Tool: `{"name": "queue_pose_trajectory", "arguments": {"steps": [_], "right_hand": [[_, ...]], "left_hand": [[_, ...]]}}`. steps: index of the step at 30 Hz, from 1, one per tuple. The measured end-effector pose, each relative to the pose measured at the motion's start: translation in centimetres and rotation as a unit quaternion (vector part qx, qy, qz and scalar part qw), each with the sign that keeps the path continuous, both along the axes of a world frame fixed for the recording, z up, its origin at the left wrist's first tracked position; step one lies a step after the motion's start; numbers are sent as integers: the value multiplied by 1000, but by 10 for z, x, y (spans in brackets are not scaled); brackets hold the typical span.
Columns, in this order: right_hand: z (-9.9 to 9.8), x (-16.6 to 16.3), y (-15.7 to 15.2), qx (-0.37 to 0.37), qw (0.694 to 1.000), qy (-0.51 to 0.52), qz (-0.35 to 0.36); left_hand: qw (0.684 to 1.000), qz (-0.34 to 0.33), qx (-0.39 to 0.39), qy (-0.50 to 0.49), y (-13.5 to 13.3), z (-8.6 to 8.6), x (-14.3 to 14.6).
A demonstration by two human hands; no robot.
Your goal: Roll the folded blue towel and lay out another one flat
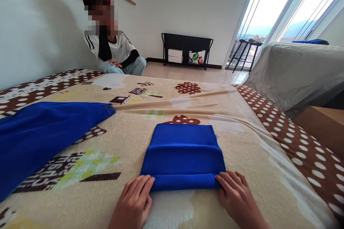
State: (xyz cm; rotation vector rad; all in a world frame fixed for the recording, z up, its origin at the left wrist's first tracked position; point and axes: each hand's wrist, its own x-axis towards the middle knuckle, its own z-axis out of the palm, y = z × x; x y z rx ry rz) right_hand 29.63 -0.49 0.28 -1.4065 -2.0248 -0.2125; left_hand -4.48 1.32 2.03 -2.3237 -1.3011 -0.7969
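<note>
A blue cloth [182,157] lies on the patterned blanket in front of me, its near edge turned over in a narrow flat fold. At the left end of that fold, my left hand [135,196] is closed, fingers pinching the cloth's corner. My right hand [236,193] grips the opposite end the same way. A soft ridge crosses the middle of the cloth, and its far edge lies flat. Off to the left, a larger blue cloth [48,132] is spread on the blanket, touched by neither hand.
The beige blanket [129,132] has brown polka-dot borders and a few wrinkles. Beyond its far left edge a person [113,46] squats. A black rack [188,48] stands by the wall, a stool [244,53] by the window. At right are a plastic-covered sofa [295,68] and cardboard box [319,125].
</note>
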Motion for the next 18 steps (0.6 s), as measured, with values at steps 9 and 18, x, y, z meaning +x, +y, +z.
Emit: {"name": "queue_pose_trajectory", "arguments": {"steps": [9,18], "right_hand": [[28,5,-10,-155,987,-29,41],[15,-31,-5,29,986,-160,-35]], "left_hand": [[984,13,-175,-17,-8,24,0],[997,75,-24,-9,-3,18,45]]}}
